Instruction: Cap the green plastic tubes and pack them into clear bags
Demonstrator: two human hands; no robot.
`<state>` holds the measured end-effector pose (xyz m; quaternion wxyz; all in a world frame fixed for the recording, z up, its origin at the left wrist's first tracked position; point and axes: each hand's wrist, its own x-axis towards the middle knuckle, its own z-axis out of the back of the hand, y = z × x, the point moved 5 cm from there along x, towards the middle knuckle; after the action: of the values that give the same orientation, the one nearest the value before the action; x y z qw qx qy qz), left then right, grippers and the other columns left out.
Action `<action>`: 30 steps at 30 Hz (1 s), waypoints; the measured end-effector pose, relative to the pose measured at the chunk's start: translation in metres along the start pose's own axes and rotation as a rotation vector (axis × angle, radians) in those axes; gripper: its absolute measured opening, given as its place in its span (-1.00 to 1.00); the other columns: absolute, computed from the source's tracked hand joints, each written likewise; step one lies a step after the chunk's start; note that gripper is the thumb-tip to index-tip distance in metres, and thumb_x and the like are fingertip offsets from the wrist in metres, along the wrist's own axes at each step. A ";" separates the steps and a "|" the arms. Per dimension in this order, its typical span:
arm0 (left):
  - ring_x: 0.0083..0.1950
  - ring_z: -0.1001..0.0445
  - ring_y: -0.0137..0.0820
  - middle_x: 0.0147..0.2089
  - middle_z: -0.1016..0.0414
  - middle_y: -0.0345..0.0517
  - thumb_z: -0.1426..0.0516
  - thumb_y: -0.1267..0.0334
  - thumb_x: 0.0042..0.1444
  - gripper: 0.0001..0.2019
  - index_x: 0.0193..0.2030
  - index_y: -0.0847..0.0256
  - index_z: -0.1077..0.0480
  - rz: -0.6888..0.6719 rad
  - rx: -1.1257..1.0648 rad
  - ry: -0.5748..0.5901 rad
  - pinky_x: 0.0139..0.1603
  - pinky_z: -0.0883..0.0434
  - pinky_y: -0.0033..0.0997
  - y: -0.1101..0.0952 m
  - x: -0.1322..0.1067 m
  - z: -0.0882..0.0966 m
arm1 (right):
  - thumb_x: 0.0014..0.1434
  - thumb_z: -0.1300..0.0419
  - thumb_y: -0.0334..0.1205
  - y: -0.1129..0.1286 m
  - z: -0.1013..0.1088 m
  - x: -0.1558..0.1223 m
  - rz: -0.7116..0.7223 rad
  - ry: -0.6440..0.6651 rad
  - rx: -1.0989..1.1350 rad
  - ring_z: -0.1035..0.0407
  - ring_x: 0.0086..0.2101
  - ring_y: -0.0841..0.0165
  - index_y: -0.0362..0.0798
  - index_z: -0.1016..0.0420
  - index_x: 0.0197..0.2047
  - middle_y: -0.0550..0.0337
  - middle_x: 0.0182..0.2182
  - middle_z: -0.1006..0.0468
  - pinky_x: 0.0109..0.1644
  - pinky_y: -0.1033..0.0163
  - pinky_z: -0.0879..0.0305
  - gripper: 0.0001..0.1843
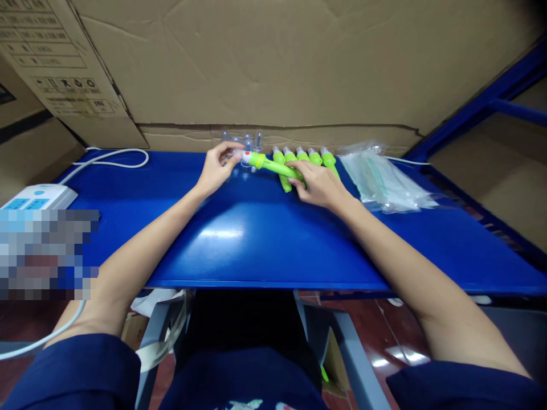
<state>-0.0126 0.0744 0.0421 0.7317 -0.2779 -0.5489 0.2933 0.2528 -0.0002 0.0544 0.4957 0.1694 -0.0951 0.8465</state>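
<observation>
A lime-green wand (277, 167) lies crosswise above the bench (265, 245), spanning the gap between the two hands. The left grip (219, 166) is at its pale tip, thumb and forefinger pinched on the end just beyond a red dot; the right grip (318, 183) is clamped round the opposite, plain green end, thumb underneath and fingers over the top. The wand's middle, with its yellow-green collar, is bare between them. Clear caps (258, 141) stand just behind the left grip, against the cardboard (273, 68). Five similar green wands (302, 155) lie in a row behind the right grip, partly hidden by it, and a clear plastic bag (384, 176) lies to their right.
</observation>
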 end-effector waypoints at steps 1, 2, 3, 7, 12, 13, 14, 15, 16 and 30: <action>0.03 -0.68 -0.25 0.08 -0.70 0.12 -0.30 -0.52 0.14 -0.25 0.05 0.18 -0.56 0.015 -0.028 -0.005 0.07 -0.61 -0.28 0.000 0.000 0.000 | 0.42 -0.06 -0.19 0.002 -0.001 0.000 0.004 0.003 0.012 -0.57 0.09 -0.10 -0.07 -0.41 0.44 -0.22 0.22 -0.65 0.09 -0.19 -0.49 -0.42; 0.03 -0.69 -0.25 0.09 -0.70 0.12 -0.31 -0.52 0.12 -0.25 0.06 0.17 -0.55 0.032 -0.050 -0.008 0.08 -0.62 -0.26 0.001 0.000 -0.001 | 0.42 -0.05 -0.18 0.004 -0.002 0.000 0.007 0.007 0.023 -0.57 0.09 -0.11 -0.07 -0.40 0.45 -0.21 0.23 -0.64 0.09 -0.21 -0.50 -0.41; 0.04 -0.69 -0.25 0.09 -0.69 0.11 -0.32 -0.52 0.11 -0.25 0.06 0.16 -0.54 0.046 -0.065 -0.010 0.09 -0.63 -0.25 0.001 0.000 -0.002 | 0.43 -0.04 -0.16 0.006 -0.003 -0.001 0.007 0.013 0.033 -0.57 0.09 -0.11 -0.06 -0.39 0.46 -0.21 0.23 -0.64 0.09 -0.22 -0.50 -0.41; 0.12 -0.69 -0.20 0.15 -0.67 0.10 -0.34 -0.51 0.09 -0.25 0.08 0.12 -0.49 0.065 -0.096 -0.005 0.16 -0.65 -0.20 0.000 0.000 -0.003 | 0.46 -0.02 -0.08 0.013 -0.005 -0.002 0.006 0.022 0.057 -0.58 0.11 -0.12 -0.06 -0.38 0.46 -0.20 0.25 -0.63 0.10 -0.21 -0.52 -0.41; 0.09 -0.71 -0.20 0.10 -0.67 0.09 -0.37 -0.46 0.11 -0.27 0.12 0.10 -0.46 0.075 -0.124 0.002 0.15 -0.67 -0.16 0.002 0.001 -0.003 | 0.48 0.00 -0.05 0.021 -0.002 -0.003 0.002 0.046 0.071 -0.60 0.07 -0.10 -0.04 -0.35 0.48 -0.20 0.25 -0.63 0.10 -0.21 -0.54 -0.40; 0.08 -0.72 -0.20 0.07 -0.68 0.07 -0.36 -0.45 0.13 -0.27 0.15 0.09 -0.45 0.079 -0.123 0.010 0.14 -0.68 -0.17 0.002 0.001 -0.004 | 0.48 0.00 -0.04 0.022 -0.001 -0.003 0.001 0.054 0.072 -0.60 0.07 -0.10 -0.03 -0.35 0.49 -0.20 0.25 -0.63 0.09 -0.21 -0.55 -0.40; 0.08 -0.72 -0.20 0.06 -0.68 0.06 -0.36 -0.44 0.15 -0.27 0.19 0.09 -0.44 0.081 -0.125 0.020 0.14 -0.68 -0.17 0.002 0.000 -0.005 | 0.49 0.00 -0.03 0.023 -0.001 -0.004 0.000 0.060 0.074 -0.60 0.07 -0.11 -0.02 -0.34 0.50 -0.20 0.25 -0.63 0.09 -0.21 -0.55 -0.39; 0.09 -0.73 -0.20 0.06 -0.68 0.06 -0.36 -0.42 0.17 -0.26 0.24 0.08 -0.42 0.080 -0.131 0.033 0.14 -0.69 -0.17 0.002 -0.001 -0.007 | 0.49 0.01 -0.02 0.025 0.000 -0.004 0.001 0.062 0.078 -0.60 0.06 -0.11 -0.02 -0.34 0.50 -0.20 0.25 -0.63 0.09 -0.21 -0.55 -0.39; 0.10 -0.74 -0.19 0.07 -0.68 0.06 -0.37 -0.40 0.17 -0.24 0.29 0.08 -0.39 0.075 -0.140 0.047 0.14 -0.69 -0.17 0.001 -0.002 -0.009 | 0.50 0.02 -0.01 0.026 0.000 -0.004 0.002 0.065 0.084 -0.61 0.06 -0.11 -0.03 -0.35 0.50 -0.21 0.25 -0.63 0.10 -0.22 -0.55 -0.38; 0.14 -0.75 -0.15 0.19 -0.67 0.04 -0.33 -0.29 0.30 -0.10 0.64 -0.12 -0.11 0.106 -0.146 0.035 0.12 -0.68 -0.19 0.007 -0.002 -0.022 | 0.48 0.00 0.14 0.036 -0.002 -0.002 -0.083 0.006 0.228 -0.63 -0.16 -0.07 -0.01 -0.47 0.41 -0.14 -0.09 -0.71 -0.06 -0.19 -0.56 -0.38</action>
<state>0.0077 0.0756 0.0305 0.7025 -0.3643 -0.5403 0.2861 0.2218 -0.0189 0.0518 0.5082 0.2261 0.0104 0.8310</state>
